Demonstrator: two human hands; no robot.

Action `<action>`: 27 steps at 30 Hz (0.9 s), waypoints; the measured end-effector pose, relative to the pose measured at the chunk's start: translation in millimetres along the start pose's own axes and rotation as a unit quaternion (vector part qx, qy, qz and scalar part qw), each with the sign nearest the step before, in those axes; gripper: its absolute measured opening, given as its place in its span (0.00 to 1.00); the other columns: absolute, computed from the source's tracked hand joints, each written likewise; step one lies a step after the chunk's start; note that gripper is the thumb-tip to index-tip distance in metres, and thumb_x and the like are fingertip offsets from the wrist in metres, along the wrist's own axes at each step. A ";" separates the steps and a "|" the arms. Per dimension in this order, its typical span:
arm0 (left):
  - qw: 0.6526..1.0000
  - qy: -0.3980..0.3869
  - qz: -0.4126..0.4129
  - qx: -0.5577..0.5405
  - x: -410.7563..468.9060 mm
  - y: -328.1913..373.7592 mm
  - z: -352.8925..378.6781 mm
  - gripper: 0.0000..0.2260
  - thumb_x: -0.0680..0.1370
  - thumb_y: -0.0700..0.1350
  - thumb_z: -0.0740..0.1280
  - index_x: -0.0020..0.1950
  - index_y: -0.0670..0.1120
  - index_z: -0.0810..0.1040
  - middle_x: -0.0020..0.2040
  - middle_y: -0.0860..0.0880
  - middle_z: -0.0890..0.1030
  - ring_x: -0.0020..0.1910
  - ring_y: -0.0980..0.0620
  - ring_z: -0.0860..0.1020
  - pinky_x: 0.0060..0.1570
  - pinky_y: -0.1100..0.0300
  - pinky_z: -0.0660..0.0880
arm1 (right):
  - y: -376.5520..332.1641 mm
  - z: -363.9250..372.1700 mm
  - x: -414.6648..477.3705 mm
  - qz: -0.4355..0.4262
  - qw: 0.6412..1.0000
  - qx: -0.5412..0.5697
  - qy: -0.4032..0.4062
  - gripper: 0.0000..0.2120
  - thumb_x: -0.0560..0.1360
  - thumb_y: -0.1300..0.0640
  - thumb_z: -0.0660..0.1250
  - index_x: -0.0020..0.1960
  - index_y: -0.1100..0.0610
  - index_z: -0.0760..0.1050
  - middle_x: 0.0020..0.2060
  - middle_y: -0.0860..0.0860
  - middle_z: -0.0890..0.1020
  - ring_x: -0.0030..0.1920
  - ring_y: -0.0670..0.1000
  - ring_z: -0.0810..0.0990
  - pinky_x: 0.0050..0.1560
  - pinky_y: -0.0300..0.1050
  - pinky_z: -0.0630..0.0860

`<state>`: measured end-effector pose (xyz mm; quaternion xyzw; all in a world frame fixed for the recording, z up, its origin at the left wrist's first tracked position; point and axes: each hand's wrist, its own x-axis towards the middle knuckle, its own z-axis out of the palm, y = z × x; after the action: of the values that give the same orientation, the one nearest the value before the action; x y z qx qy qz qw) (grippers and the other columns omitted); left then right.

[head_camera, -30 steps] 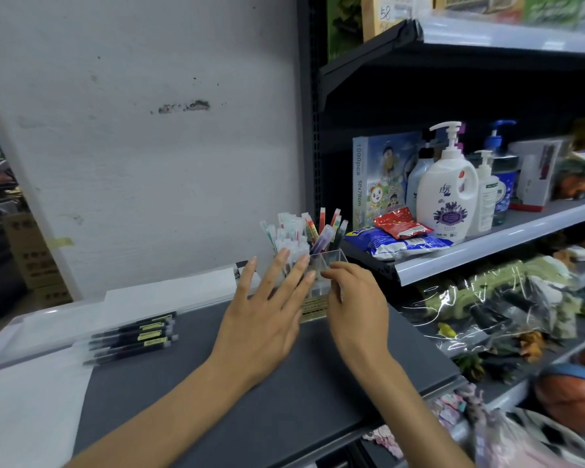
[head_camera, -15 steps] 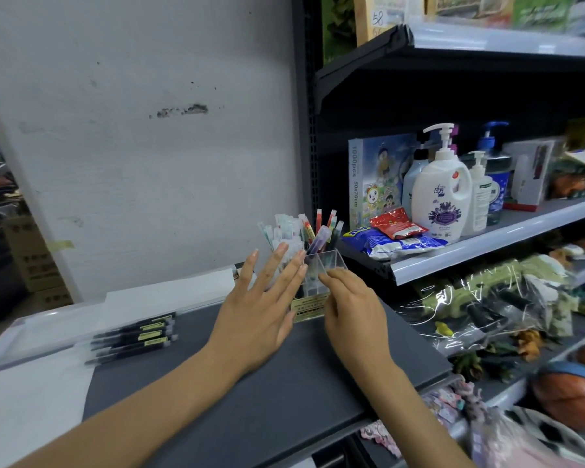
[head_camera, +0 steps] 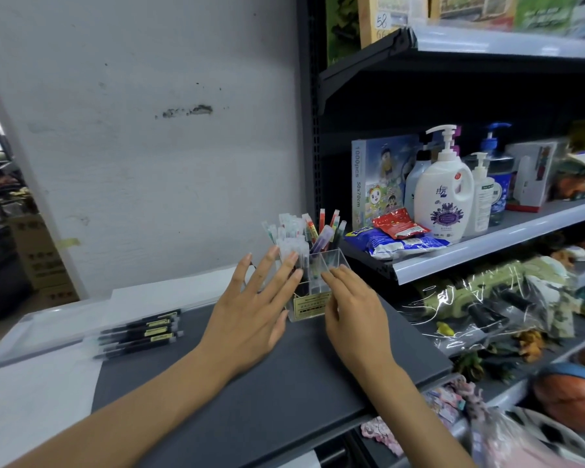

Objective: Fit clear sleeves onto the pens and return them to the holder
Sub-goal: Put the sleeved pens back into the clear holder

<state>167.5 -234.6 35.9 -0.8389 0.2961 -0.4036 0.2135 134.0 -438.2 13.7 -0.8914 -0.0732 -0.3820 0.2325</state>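
In the head view, a clear holder (head_camera: pixel 332 259) stood on the dark bench (head_camera: pixel 250 407), near its back edge and just beside the end of a shelf (head_camera: pixel 493 249). Many pens (head_camera: pixel 309 233) stood in the holder, some leaning, and several had clear sleeves over them. The left hand (head_camera: pixel 250 315) was at the left side of the holder, its fingers (head_camera: pixel 267 268) straight and spread, with the tips against the holder wall and the sleeved pens there. The right hand (head_camera: pixel 355 312) was at the front right of the holder, its fingers (head_camera: pixel 335 276) close together and almost straight, with the tips touching the holder's rim; the thumb lay near the yellow label (head_camera: pixel 309 304) on the front wall. Both forearms reached over the bench from the near edge. Well to the left, a row of black pens (head_camera: pixel 142 329) lay side by side on the bench, next to white sheets (head_camera: pixel 31 393). On the shelf stood a white bottle (head_camera: pixel 443 197), a puzzle box (head_camera: pixel 375 184), a blue packet (head_camera: pixel 399 244) and a red packet (head_camera: pixel 399 226) on top of it.
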 end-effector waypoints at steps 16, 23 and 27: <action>0.999 -0.050 -0.004 -0.015 2.5 12.2 -27.3 0.36 0.78 0.53 0.64 0.84 0.47 0.57 0.86 0.42 0.48 0.84 0.36 0.44 0.78 0.34 0.50 | -2.0 -7.3 -15.1 -0.024 0.999 -0.043 -0.019 0.26 0.75 0.69 0.69 0.72 0.60 0.77 0.72 0.60 0.77 0.75 0.61 0.73 0.69 0.58 0.76; 0.994 -0.060 -0.009 -0.091 -40.4 16.9 -49.8 0.32 0.76 0.49 0.67 0.80 0.48 0.67 0.84 0.40 0.57 0.83 0.38 0.54 0.79 0.38 0.56 | -9.6 -22.2 -42.9 -0.030 0.998 -0.043 -0.027 0.19 0.74 0.67 0.69 0.65 0.60 0.80 0.67 0.60 0.80 0.72 0.63 0.76 0.65 0.59 0.78; 0.982 -0.093 -0.064 -0.150 -76.4 9.5 -58.9 0.27 0.76 0.49 0.71 0.75 0.49 0.75 0.79 0.40 0.68 0.74 0.38 0.72 0.69 0.43 0.71 | -19.1 -25.6 -65.2 -0.035 0.998 -0.028 -0.037 0.18 0.74 0.59 0.75 0.63 0.59 0.81 0.65 0.59 0.81 0.66 0.62 0.80 0.61 0.57 0.80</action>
<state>78.9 -197.4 22.5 -0.9126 0.2779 -0.2874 0.0855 66.0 -430.4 -10.7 -0.9079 -0.1026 -0.3585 0.1913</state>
